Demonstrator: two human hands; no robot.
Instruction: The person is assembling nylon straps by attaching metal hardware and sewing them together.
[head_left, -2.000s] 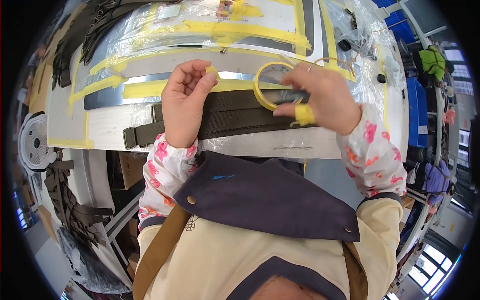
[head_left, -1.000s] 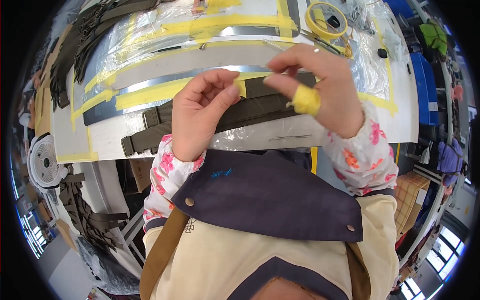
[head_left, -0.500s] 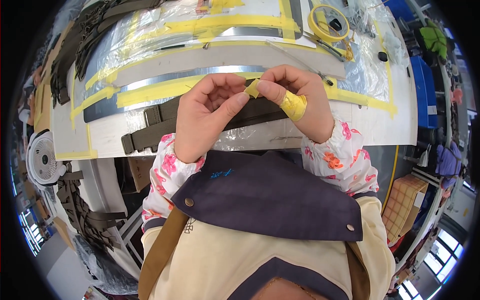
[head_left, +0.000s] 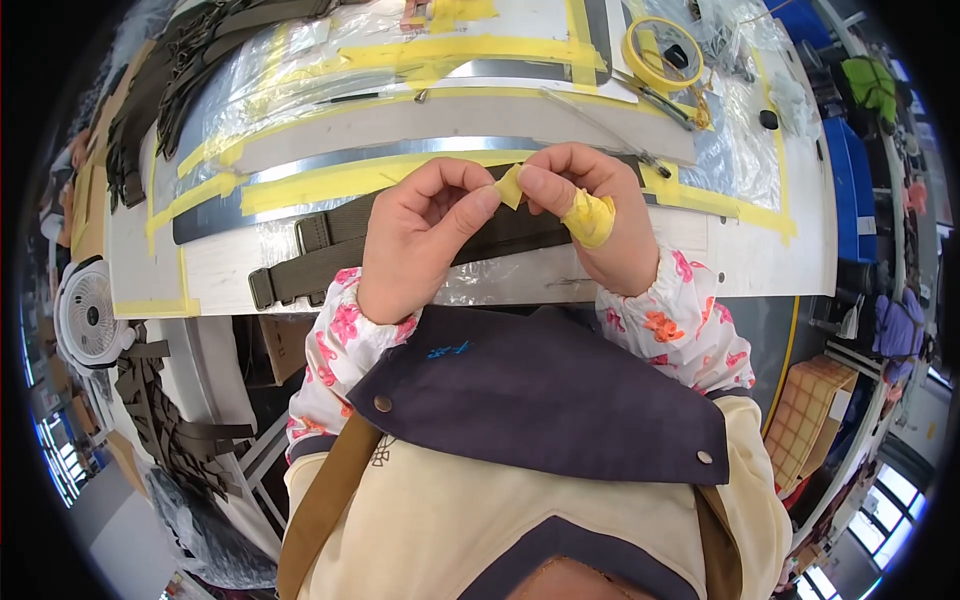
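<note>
Between my two hands is a small piece of yellow tape (head_left: 510, 187), pinched from both sides. My left hand (head_left: 425, 225) grips its left edge with thumb and forefinger, the other fingers curled. My right hand (head_left: 600, 215) pinches the right edge the same way. More yellow tape (head_left: 590, 218) is wrapped around the base of my right thumb. Under both hands, dark olive webbing straps (head_left: 345, 252) lie across the table's near side, their folded ends to the left; my hands cover part of them.
The white table (head_left: 720, 250) carries metal strips edged with yellow tape. A yellow tape roll (head_left: 662, 55) and a pen-like tool (head_left: 610, 130) lie toward the far right. More straps (head_left: 190, 75) are heaped at the far left. A white fan (head_left: 90, 312) stands left of the table.
The view has shifted slightly. Both hands stay closed on the piece of tape, which now shows a little more between the fingertips.
</note>
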